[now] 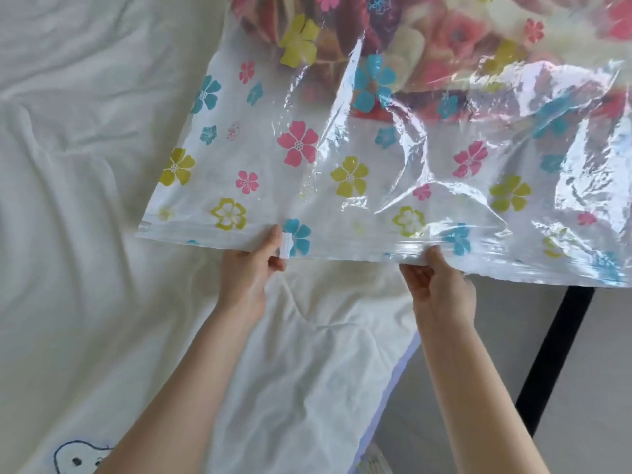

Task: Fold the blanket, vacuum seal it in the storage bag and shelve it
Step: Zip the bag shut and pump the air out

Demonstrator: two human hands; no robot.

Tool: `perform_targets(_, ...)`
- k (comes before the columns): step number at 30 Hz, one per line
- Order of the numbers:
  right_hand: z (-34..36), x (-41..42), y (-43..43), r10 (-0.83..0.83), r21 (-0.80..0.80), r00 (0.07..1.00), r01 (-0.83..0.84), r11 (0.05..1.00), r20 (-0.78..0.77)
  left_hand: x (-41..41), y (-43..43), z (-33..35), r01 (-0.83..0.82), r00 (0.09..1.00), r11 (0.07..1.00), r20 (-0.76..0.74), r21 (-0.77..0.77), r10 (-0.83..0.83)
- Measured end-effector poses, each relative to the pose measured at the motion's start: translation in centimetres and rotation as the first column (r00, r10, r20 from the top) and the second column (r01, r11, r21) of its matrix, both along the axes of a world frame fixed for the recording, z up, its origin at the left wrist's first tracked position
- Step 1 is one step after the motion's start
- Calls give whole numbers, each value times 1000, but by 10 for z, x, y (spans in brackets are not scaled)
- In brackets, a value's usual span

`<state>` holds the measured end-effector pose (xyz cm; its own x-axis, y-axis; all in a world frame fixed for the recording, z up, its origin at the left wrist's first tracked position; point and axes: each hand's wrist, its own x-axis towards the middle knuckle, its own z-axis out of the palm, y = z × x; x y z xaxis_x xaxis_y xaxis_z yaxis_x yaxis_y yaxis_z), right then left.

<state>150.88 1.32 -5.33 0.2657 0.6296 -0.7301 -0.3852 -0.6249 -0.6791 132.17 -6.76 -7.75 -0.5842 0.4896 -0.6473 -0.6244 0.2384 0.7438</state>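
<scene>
A clear plastic storage bag [342,165] printed with pink, blue and yellow flowers lies on the bed, its zip edge nearest me. Inside its far end sits a folded blanket [427,39] in pink and cream floral colours, seen through the plastic. My left hand [253,265] pinches a small white slider clip [285,246] on the zip edge. Further right along the same edge, my right hand [434,282] pinches the plastic between thumb and fingers. The bag's near right corner hangs past the bed's edge.
A crumpled white sheet [85,165] covers the bed, with a small blue drawn figure [82,455] at the lower left. The mattress edge [400,388] runs down at the lower right, beside grey floor [581,405] and a black bar [554,357].
</scene>
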Motion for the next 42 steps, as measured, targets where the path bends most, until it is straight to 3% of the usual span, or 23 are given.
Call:
perform_targets(4,7,0,-2,31,-45,999,-32,998,-24,2,3,7,-38,999,999,7,-30,38)
perform_targets(7,19,1,-12,128,-194,979,-97,976,156,1,5,15,-49,998,998,28,-31,50)
perform_targets(9,22,4,-17,97,-165,958,-53,985,268,0,7,20,-39,999,999,25,-20,39)
perform_targets(11,25,4,-15,53,-149,975,-21,989,217,-2,8,24,-22,1000,1000,13,-16,22)
perform_targets(17,6,15,13,26,-358,995,-60,932,-99,-4,11,32,7,1000,999,16,-34,-6)
perform_targets(25,-9,22,55,-135,-428,952,5,904,-273,-3,10,35,12,1000,1000,22,-15,-11)
perform_targets(27,-5,20,59,-109,-408,972,15,913,-210,-4,10,34,9,1000,1000,16,-15,-8)
perform_targets(30,12,40,37,192,-242,971,-155,958,139,-6,8,32,46,999,999,-29,-12,-46)
perform_targets(32,18,59,7,128,-155,961,-91,984,246,-7,5,29,99,992,995,-74,-20,-100)
perform_targets(36,-3,42,0,13,-178,966,34,983,259,-7,-1,19,117,988,992,-99,-47,-121)
perform_targets(38,-13,25,8,-68,-183,980,103,978,185,-10,-2,18,106,988,993,-105,-49,-111)
perform_targets(42,-18,18,-1,-27,-223,991,55,973,128,-12,-3,15,131,979,990,-149,-55,-138)
